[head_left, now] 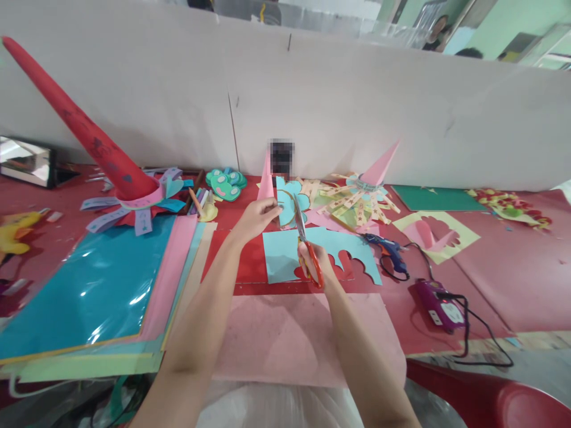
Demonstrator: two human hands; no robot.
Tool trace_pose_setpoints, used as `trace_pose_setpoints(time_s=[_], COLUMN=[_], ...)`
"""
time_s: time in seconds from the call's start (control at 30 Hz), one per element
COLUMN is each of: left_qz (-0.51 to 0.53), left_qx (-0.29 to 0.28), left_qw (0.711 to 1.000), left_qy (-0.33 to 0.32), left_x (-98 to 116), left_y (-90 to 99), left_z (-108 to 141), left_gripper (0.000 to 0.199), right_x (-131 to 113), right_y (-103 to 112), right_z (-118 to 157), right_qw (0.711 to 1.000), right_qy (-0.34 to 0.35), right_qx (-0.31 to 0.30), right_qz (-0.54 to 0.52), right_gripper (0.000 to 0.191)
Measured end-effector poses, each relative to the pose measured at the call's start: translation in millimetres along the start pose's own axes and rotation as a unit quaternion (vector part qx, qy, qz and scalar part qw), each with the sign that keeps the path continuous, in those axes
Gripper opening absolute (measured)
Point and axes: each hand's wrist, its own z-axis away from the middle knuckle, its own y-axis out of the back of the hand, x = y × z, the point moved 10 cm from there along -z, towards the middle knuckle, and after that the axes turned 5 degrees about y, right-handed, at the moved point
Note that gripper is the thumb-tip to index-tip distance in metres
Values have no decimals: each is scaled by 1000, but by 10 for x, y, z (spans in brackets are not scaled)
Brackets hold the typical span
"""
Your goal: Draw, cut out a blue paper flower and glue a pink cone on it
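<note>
Backdrop: a red-covered worktop [504, 267] is being bordered by a plain white partition [169, 77].
Left hand [259, 219]: a light-blue flower-shaped paper piece [286, 205] is being pinched by the fingers above the worktop, apparently for steadiness.
Right hand [326, 263]: orange-handled metal scissors [306, 240] are being grasped by curled fingers, seemingly angled for reaching the petals.

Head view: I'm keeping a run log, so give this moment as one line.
left hand: holds blue paper flower | right hand: holds scissors at flower | nearby: cut blue sheet
</note>
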Motion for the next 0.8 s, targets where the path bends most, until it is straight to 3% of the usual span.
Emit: trace_pose_setpoints(time_s=[0.6,0.8], left_qz=[-41,-39], left_qx=[34,100], left_qw=[999,994], left_qy=[-1,1], left_x=[0,50], left_y=[146,221], left_z=[12,1], left_gripper=[18,16], right_x=[48,82], right_y=[-18,-13], right_z=[8,-24], right_qw=[999,999], right_qy=[-18,-8], right_qx=[0,4], right_qz=[27,37], right_gripper=[47,49])
